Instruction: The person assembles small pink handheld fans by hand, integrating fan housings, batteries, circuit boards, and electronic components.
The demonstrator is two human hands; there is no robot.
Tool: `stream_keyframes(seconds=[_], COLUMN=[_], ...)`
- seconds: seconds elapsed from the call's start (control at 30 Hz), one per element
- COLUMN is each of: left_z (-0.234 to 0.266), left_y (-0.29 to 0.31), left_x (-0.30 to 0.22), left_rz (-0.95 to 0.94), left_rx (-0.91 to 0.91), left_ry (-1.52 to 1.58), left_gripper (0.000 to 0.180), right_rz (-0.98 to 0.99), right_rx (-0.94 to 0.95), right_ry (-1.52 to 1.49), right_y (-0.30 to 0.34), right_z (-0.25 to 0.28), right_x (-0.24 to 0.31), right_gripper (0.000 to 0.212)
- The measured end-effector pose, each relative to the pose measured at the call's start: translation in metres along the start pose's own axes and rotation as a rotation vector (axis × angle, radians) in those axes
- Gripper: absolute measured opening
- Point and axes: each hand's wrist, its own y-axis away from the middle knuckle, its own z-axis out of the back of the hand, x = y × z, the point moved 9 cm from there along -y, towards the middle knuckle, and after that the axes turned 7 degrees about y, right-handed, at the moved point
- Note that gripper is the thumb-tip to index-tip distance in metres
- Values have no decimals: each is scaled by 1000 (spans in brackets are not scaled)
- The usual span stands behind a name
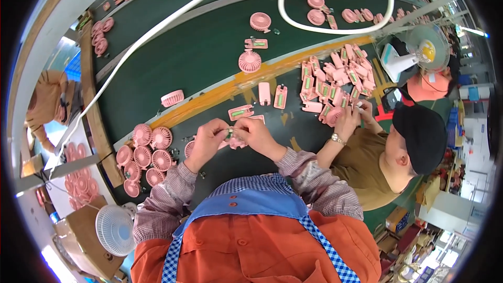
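Note:
My left hand (209, 140) and my right hand (257, 136) meet over the dark bench, fingers pinched together. Between them is a pink plastic fan part (237, 142) with a small green piece at its top, partly hidden by the fingers. The left fingertips are at the green piece; the right fingers grip the pink part. Just beyond my hands lies an open pink handle shell (241, 112) with a green insert. Farther off are a closed pink handle (264, 94) and another open handle shell (281, 96). Beside my left wrist sits a round pink fan head (189, 149).
Several round pink fan heads (142, 156) cluster at the left. A heap of pink handles (338, 73) lies at the right, near a co-worker in a black cap (421, 135). Beyond a yellow-taped edge (209, 93) runs a green conveyor belt (204, 47) carrying more fan parts. White cables (152, 34) hang above.

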Motion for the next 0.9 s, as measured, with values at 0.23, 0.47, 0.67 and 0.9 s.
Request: stream_keyframes(seconds=[0.23,0.47,0.67,0.9], left_z=[44,63,109,140], left_y=[-71,-171,-234,-230], left_x=[30,5,76,135], left_rz=[36,-72,-51,126], left_rx=[-189,-350,-487,-595], left_ry=[-74,169,814,992], left_gripper=[5,8,10,18], right_rz=[-99,-216,-213,-219], right_rx=[-587,-850,-590,-647], right_ry=[169,726,1063,904], right_y=[-16,-33,-80,-63], right_z=[101,213,176,176], right_x=[-141,-204,-189,-208], right_gripper=[8,17,22,7])
